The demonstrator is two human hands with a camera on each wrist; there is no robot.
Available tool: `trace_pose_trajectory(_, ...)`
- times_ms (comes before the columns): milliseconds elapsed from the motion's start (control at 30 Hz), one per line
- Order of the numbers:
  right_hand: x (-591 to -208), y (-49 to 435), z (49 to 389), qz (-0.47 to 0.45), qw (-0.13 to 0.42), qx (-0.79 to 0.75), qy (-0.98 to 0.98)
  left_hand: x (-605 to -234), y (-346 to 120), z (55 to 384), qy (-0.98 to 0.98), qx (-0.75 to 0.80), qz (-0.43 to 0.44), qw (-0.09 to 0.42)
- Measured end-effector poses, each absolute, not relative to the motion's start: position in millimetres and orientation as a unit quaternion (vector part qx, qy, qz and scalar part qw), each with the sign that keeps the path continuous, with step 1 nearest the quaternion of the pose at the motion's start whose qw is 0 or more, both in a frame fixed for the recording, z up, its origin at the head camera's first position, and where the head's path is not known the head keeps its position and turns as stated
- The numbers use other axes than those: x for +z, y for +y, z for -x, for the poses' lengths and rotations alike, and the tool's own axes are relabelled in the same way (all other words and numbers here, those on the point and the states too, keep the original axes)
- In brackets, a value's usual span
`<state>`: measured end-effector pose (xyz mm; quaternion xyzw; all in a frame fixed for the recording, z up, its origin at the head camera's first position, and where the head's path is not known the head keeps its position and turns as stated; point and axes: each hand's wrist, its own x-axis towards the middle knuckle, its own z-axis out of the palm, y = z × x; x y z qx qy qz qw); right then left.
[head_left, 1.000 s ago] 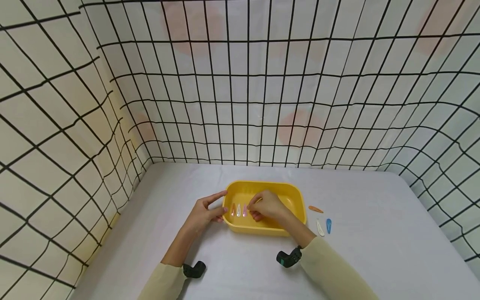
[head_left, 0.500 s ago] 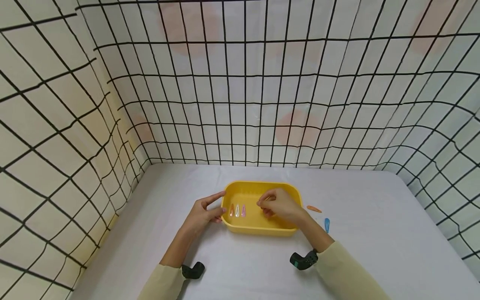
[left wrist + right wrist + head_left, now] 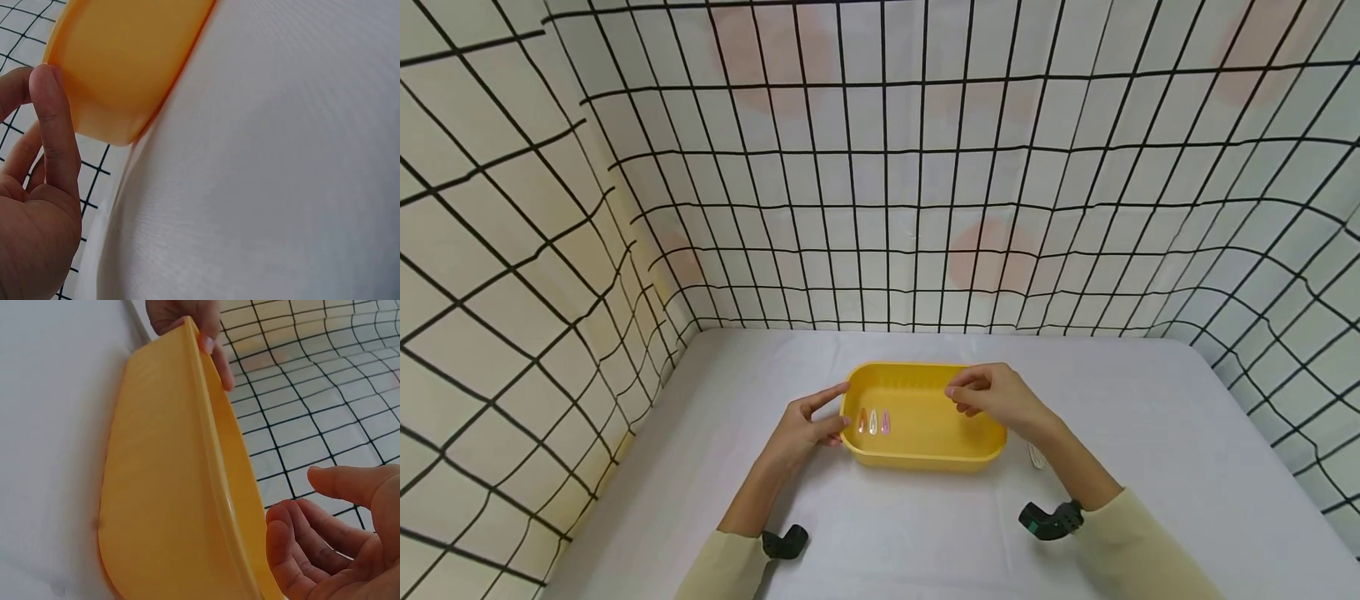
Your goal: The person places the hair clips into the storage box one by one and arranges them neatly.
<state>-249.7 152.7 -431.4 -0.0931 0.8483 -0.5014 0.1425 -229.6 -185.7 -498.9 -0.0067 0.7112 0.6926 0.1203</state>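
A yellow plastic tray stands on the white-covered table. My left hand holds it at the left end, thumb at the rim and fingers along the outside. Inside, near that end, an orange hair clip, a white hair clip and a pink hair clip lie side by side. Over the tray's right end is my right hand; the right wrist view shows its thumb apart from loosely bent fingers, with nothing between them. Another white hair clip lies outside the tray, partly behind the right forearm.
Black-lined grid cloth walls the table at the back and both sides. The white tabletop extends beyond the tray on each side. A small black camera sits at the right wrist, another black camera at the left.
My right hand has left the spot beside the pink clip and moved right and up, over the tray's right end. Its forearm now covers the loose orange and blue clips. The left hand stays.
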Motion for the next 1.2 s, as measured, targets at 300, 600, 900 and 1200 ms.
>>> trace_pose_trajectory(300, -428, 197, 239, 0.079, 0.116, -0.504, 0.852, -499, -185, 228, 0.706, 0.699, -0.007, 0.117)
trace_pose_trajectory(600, -440, 235, 227, 0.044, 0.103, -0.479, 0.87, -499, -185, 228, 0.706, 0.698, -0.004, 0.122)
trace_pose_trajectory(900, -459, 252, 213, 0.025, 0.113, -0.48, 0.87, -498, -186, 227, 0.704, 0.701, -0.001, 0.117)
trace_pose_trajectory(1200, -481, 262, 202, 0.013, 0.113, -0.473, 0.873, -498, -185, 227, 0.702, 0.702, -0.001, 0.118)
